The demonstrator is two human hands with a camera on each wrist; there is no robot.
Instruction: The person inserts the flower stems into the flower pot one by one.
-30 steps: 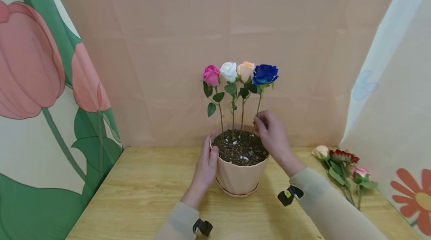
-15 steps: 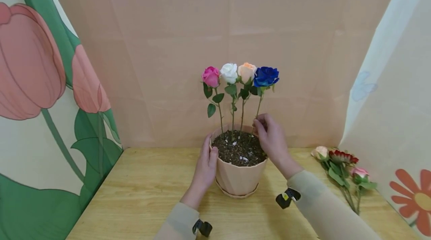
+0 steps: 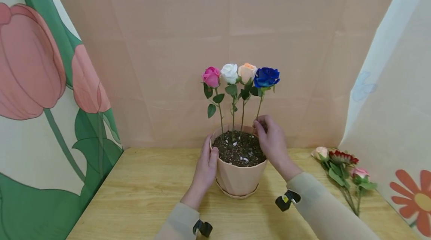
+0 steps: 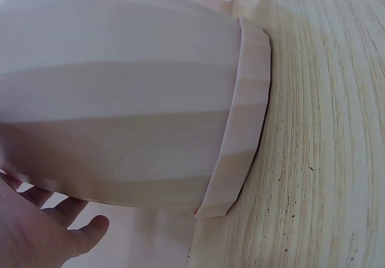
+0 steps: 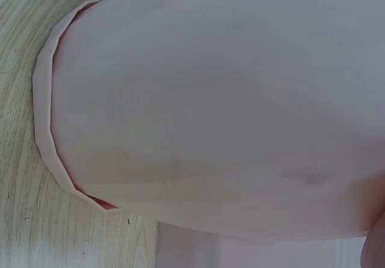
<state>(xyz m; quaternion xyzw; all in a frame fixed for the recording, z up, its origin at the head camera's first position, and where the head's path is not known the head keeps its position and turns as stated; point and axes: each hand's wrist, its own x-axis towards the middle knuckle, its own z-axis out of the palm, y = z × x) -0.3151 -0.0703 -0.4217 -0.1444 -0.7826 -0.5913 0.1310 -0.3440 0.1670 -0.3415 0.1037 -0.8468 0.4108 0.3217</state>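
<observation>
A pink plant pot [image 3: 240, 180] filled with dark soil [image 3: 235, 150] stands on its saucer. Pink [image 3: 211, 76], white [image 3: 229, 73], peach [image 3: 247, 72] and blue [image 3: 266, 77] roses rise from it in a row. My left hand [image 3: 206, 161] rests against the pot's left side, thumb by the rim; in the left wrist view its fingers [image 4: 66, 211] lie loosely extended beside the pot wall. With thumb and fingers, my right hand [image 3: 273, 139] pinches the blue rose's stem low down, just above the soil. The right wrist view shows mostly pot wall [image 5: 198, 111].
Several loose flowers lie at the right of the wooden table [image 3: 151, 195]: a peach rose [image 3: 320, 152], a dark red flower [image 3: 342, 157] and a pink one [image 3: 360, 173]. A plain backdrop [image 3: 161, 64] stands behind. Flower-printed panels [image 3: 33, 60] flank the table.
My right hand has moved slightly down with the blue rose, whose bloom now sits a little lower. My left hand stays against the pot.
</observation>
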